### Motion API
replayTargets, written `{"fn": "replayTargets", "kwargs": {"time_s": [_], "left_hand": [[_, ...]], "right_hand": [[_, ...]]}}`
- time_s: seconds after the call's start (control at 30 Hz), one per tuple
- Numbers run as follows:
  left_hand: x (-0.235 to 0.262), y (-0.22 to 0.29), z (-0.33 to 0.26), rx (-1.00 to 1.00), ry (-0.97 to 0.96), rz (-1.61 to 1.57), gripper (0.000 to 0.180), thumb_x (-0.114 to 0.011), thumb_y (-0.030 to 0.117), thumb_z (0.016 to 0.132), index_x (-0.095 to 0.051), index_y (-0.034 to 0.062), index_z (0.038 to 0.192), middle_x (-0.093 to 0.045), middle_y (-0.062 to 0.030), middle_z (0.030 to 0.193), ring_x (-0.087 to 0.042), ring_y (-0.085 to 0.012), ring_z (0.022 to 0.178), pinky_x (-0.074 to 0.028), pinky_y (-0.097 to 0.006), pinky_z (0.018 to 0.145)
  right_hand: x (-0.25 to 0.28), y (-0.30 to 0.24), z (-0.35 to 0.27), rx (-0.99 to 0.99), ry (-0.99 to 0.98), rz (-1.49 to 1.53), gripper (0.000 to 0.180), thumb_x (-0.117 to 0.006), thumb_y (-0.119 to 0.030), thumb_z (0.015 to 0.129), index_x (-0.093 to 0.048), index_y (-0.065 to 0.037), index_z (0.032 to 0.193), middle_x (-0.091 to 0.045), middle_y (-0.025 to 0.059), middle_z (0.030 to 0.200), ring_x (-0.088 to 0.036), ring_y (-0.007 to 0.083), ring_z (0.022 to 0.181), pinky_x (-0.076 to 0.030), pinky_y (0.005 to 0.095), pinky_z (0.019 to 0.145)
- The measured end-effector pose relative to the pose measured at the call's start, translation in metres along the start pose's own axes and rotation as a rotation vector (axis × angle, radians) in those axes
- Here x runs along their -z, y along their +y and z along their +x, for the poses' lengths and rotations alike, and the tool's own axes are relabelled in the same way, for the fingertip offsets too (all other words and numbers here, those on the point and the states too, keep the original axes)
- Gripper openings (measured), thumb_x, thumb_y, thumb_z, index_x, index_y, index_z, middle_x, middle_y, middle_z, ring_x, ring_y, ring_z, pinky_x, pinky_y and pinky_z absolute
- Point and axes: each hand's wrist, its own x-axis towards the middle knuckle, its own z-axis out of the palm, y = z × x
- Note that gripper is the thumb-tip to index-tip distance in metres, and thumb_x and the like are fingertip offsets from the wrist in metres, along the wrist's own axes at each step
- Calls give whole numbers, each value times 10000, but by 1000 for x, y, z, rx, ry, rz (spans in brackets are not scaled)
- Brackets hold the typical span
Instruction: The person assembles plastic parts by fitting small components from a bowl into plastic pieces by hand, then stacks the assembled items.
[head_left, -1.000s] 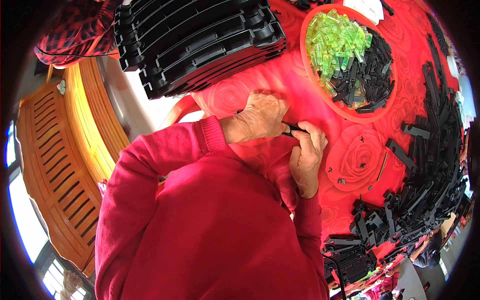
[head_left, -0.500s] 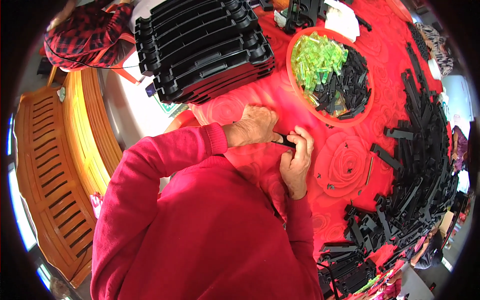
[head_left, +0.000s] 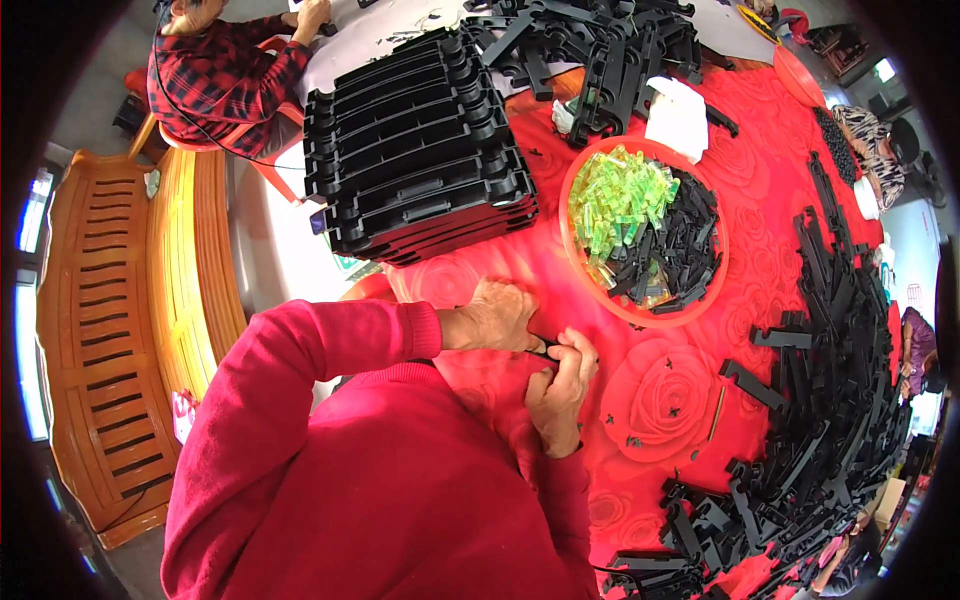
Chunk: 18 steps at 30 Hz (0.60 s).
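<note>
Grip: both hands, left hand (head_left: 497,316) and right hand (head_left: 560,385), stay pinched on small black part (head_left: 545,351), centre frame; fitting continues, unchanged.

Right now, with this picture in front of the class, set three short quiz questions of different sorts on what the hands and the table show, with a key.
1. True or false: the left hand and the right hand meet at one small black part.
2. Multiple choice: what lies in the round orange tray? A) green pieces and black pieces B) only white cloths C) nothing but red roses
3. Fill in: the stack of black moulded trays sits on a cloth whose colour is ____.

Key: 1 true; 2 A; 3 red.
</note>
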Motion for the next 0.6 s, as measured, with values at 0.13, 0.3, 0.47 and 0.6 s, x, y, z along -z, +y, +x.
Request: {"fn": "replayTargets", "kwargs": {"time_s": [0.13,0.3,0.47,0.6], "left_hand": [[2,3,1,46,-57,43,634,-696,620,664,-616,34,892,-658,-151,910,-642,-332,907,-492,-479,802],[6,7,1,60,-126,60,628,-691,595,680,-623,35,956,-644,-159,986,-626,-338,967,-486,-477,828],[12,12,1,83,-186,67,596,-692,546,695,-629,28,983,-633,-181,1015,-622,-339,980,-482,-483,833],[15,13,3,87,-228,58,581,-688,501,704,-631,19,1024,-630,-185,1031,-623,-344,984,-478,-496,833]], "right_hand": [[0,0,-1,-19,-30,-32,220,-486,30,642,-505,8,861,-499,204,1167,-482,364,1048,-399,464,909],[-1,-1,0,21,-4,-62,225,-492,21,629,-488,-11,852,-506,204,1163,-501,335,999,-385,444,877],[-4,1,-1,25,10,-63,218,-498,12,633,-490,-9,849,-508,195,1162,-502,335,1001,-383,438,877],[-4,-2,1,18,2,-72,212,-503,6,637,-491,-11,848,-510,197,1153,-504,334,1002,-382,433,879]]}}
